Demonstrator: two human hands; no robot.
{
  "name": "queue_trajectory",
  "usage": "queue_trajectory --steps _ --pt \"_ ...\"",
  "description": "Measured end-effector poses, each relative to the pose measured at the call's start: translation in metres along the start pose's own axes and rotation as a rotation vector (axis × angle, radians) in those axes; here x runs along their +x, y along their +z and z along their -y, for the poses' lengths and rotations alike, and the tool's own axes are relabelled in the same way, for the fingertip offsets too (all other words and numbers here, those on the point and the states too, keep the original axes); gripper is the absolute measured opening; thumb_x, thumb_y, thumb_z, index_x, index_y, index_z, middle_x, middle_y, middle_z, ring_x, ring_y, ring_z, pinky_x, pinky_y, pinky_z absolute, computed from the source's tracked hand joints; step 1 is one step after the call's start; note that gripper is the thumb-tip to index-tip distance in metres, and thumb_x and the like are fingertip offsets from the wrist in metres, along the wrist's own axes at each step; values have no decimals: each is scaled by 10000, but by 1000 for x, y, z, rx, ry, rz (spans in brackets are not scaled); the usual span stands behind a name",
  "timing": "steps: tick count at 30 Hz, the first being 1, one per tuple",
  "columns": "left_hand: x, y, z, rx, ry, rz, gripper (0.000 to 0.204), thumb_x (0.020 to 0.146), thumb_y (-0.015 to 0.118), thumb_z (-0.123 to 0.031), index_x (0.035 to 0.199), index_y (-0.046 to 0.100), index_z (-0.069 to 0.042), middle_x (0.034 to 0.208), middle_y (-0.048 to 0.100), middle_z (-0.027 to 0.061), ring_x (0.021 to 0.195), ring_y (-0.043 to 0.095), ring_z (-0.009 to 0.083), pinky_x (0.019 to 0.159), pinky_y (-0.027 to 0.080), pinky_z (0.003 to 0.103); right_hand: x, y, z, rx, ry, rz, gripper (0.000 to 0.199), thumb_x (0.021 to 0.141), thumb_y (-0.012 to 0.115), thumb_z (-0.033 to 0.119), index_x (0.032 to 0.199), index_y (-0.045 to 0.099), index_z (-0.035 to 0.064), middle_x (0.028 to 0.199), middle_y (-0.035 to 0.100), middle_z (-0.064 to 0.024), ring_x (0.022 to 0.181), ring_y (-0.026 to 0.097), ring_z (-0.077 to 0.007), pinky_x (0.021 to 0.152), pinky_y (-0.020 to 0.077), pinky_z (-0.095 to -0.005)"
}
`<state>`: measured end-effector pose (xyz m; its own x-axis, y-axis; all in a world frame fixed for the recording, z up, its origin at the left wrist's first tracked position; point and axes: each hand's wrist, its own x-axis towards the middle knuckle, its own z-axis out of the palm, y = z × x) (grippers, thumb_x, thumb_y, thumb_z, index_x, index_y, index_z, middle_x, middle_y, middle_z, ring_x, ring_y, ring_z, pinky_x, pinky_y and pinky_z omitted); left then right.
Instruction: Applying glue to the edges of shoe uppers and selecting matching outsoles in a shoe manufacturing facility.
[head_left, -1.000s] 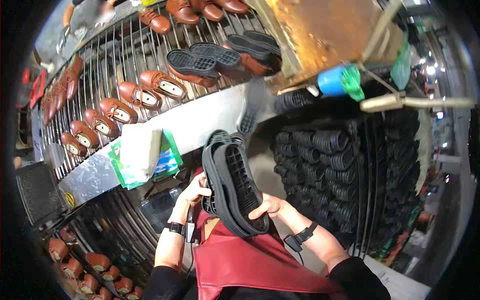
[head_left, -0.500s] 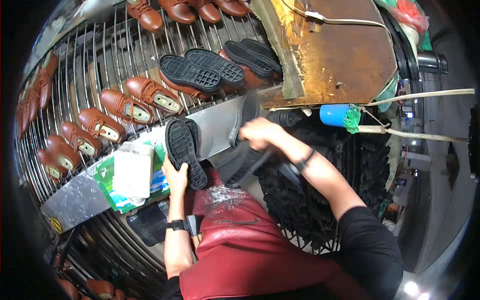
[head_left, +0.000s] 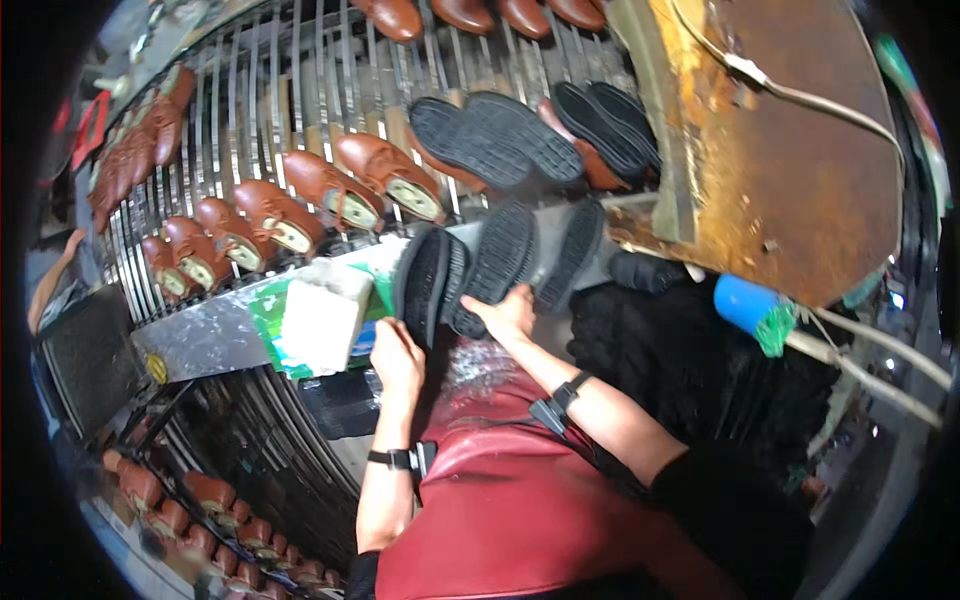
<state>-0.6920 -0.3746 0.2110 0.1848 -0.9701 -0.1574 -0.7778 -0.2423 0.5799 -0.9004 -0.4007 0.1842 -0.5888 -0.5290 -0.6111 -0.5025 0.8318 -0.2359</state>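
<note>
My right hand [head_left: 507, 314] is closed round the near end of a black rubber shoe sole [head_left: 503, 255], its ribbed tread facing up. To its left stands another black sole [head_left: 422, 280], tipped so its rim and hollow side show. My left hand [head_left: 398, 358] is closed at the near end of that tipped sole, fingers curled in. A ribbed sole partly shows behind the tipped one. Right of my right hand, a further black sole [head_left: 572, 255] lies on the metal ledge [head_left: 215, 335].
Brown leather shoes [head_left: 330, 185] line the metal rack, some with black soles [head_left: 480, 140] on top. A white block [head_left: 325, 320] sits on a green-and-blue sheet by my left hand. At right are a worn wooden board [head_left: 800, 170], a blue cylinder [head_left: 745, 303] and a black pile [head_left: 680, 350].
My right hand has moved left and now grips a sole beside the left one. The sole at my left hand has turned from tread up to tipped. The whole view has shifted.
</note>
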Motion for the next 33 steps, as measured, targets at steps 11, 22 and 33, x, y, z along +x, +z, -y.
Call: queue_trajectory --steps 11,22,33 --pt "145 -76 -74 -18 -226 -295 485 1080 549 -376 1367 636 5 1183 722 259 1087 698 422 1013 516 476 15 -8 -47 561 -40 135 328 893 841 238 914 680 -46 744 711 -104 570 679 -147 458 560 -299" --pt "289 1 -6 -497 -712 -211 502 971 661 -275 1270 598 124 1292 671 332 1207 671 465 1045 516 502 -40 -14 1 292 17 -81 1007 573 998 479 1268 545 -92 1362 587 -300 1196 644 -403 1010 528 -438" --pt "145 -48 -56 -261 233 -186 713 865 762 -219 1425 461 104 1340 546 293 1257 539 463 1062 463 514 41 -54 244 -333 -825 -147 1089 637 947 278 1514 391 -49 1342 489 -248 1201 639 -442 988 574 -494"
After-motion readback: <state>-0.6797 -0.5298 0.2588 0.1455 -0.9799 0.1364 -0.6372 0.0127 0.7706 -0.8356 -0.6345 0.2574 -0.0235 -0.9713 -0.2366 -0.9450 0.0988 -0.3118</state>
